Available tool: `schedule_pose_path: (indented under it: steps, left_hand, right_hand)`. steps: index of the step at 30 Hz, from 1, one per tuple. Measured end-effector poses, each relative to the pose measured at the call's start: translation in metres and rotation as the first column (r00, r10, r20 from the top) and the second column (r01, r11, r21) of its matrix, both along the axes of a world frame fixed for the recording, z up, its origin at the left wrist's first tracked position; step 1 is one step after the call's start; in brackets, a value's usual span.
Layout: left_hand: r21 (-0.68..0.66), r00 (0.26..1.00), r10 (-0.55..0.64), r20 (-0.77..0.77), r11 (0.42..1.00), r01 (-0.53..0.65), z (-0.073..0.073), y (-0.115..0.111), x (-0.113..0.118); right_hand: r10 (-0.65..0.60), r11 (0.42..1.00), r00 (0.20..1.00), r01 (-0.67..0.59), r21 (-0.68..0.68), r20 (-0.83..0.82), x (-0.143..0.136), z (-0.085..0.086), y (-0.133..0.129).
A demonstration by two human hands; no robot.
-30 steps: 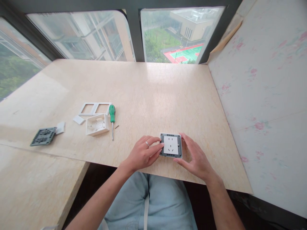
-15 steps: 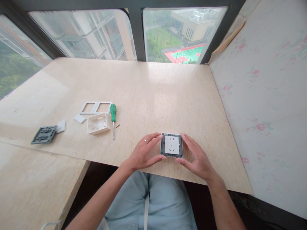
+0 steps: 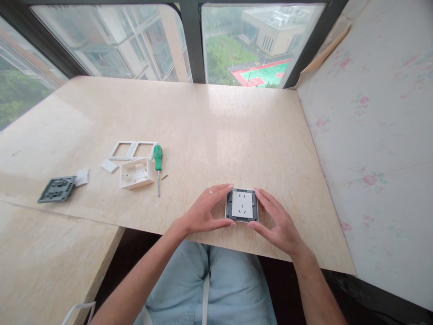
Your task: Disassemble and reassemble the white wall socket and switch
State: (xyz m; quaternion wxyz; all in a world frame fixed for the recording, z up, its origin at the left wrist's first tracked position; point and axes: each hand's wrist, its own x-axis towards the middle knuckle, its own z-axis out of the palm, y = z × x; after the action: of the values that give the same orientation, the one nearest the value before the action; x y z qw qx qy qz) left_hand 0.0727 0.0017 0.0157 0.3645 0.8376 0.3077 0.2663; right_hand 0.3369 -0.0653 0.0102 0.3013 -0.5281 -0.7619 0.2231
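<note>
A square wall socket (image 3: 242,205), with a white slotted face and a dark grey frame, sits face up near the counter's front edge. White edging shows around its frame. My left hand (image 3: 208,210), wearing a ring, grips its left side, with the thumb at the near corner and the fingers at the far corner. On the opposite side my right hand (image 3: 275,221) holds it the same way, thumb near and fingers far. Both palms stand off from the socket's sides. What lies beneath the socket is hidden.
Left of the hands are a green-handled screwdriver (image 3: 158,158), a small screw (image 3: 164,177), an open white mounting box (image 3: 136,174), a white double frame (image 3: 132,158) and a white piece (image 3: 109,166). Farther left lies a grey socket plate (image 3: 57,189) beside another white piece (image 3: 82,177).
My left hand's fingers have shifted slightly along the socket's far left corner. The socket and my right hand stay in place. The view has tilted slightly.
</note>
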Motion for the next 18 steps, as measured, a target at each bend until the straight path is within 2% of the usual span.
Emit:
schedule_pose_path:
  steps: [8,18]
  left_hand:
    - [-0.018,1.0,0.009,0.002,1.0,-0.009,0.0003,0.0002,-0.0002]
    - [0.031,1.0,-0.006,0.019,0.999,0.006,0.0005,0.0,0.0007]
  right_hand:
    - [-0.003,1.0,1.0,0.003,-0.012,-0.016,0.0004,-0.0002,-0.0005]
    - [-0.002,1.0,0.999,0.001,-0.004,-0.036,0.0009,-0.001,-0.0003]
